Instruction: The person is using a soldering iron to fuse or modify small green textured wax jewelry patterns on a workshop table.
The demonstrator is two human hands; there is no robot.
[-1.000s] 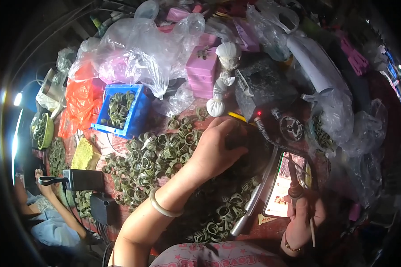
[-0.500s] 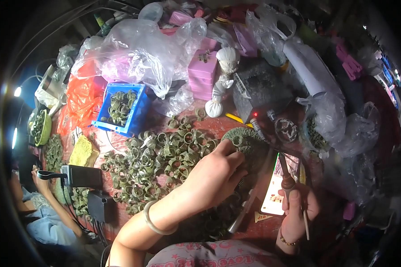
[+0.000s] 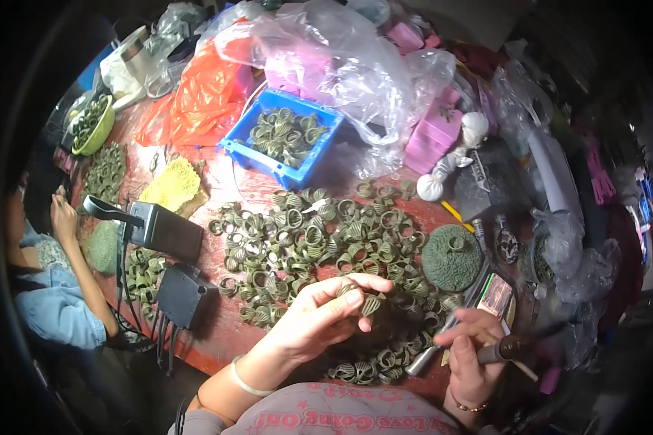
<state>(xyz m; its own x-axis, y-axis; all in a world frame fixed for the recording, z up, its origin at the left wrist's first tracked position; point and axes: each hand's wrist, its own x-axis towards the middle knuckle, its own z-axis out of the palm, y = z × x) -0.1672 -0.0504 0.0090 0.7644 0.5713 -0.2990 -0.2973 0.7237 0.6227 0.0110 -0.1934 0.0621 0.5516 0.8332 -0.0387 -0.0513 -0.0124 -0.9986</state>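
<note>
My left hand is over the near part of the table, thumb and fingers pinching a dark green ring with fine ridges. A second ring seems to lie under the thumb, though fingers partly cover it. My right hand, closed round the brown handle of a pen-like tool with a cord, has its index finger stretched toward the left hand; the tool's tip is dark and blurred. Beyond my hands sits a round, rough green pad with one ring on top. Many similar rings cover the red table.
A blue bin of rings stands behind the pile. On the left are a yellow sponge, black boxes with cables and another person's arm. A lit phone lies beyond my right hand; plastic bags crowd the back.
My left hand has come away from the green pad toward me, now with a ring in its fingers. The right hand has lowered and tipped the tool sideways. The view has swung left.
</note>
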